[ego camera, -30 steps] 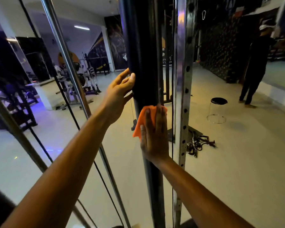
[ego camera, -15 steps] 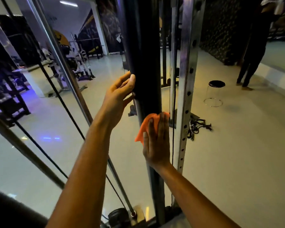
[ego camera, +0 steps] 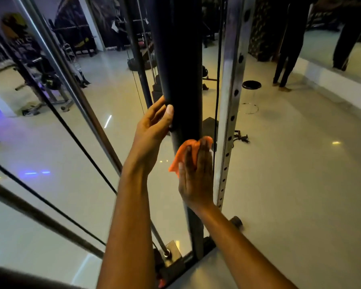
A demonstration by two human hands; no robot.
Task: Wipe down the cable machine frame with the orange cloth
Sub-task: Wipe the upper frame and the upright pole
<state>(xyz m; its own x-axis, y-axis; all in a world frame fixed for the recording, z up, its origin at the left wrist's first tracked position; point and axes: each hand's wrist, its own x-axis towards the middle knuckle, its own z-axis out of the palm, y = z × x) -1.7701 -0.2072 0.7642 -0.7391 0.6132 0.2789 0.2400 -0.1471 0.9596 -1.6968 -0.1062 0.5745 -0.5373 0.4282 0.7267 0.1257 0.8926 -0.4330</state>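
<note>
The cable machine's black upright post (ego camera: 179, 65) runs down the middle of the view to its base on the floor. My right hand (ego camera: 196, 176) presses the orange cloth (ego camera: 183, 155) flat against the post's lower part, fingers straight and pointing up. My left hand (ego camera: 154, 128) rests on the post's left side a little higher, thumb at the front and fingers reaching round behind. A silver perforated rail (ego camera: 230, 101) stands just right of the post.
Slanted chrome bars (ego camera: 75, 84) and black cables (ego camera: 79, 140) cross the left side. A black round stool (ego camera: 251, 85) and loose handles (ego camera: 240, 137) sit on the glossy floor behind. A person's legs (ego camera: 286, 59) stand at the far right by a mirror wall.
My right hand has slid the orange cloth down the post. The camera has tilted downward, bringing the machine's base into view. My left hand stays against the post.
</note>
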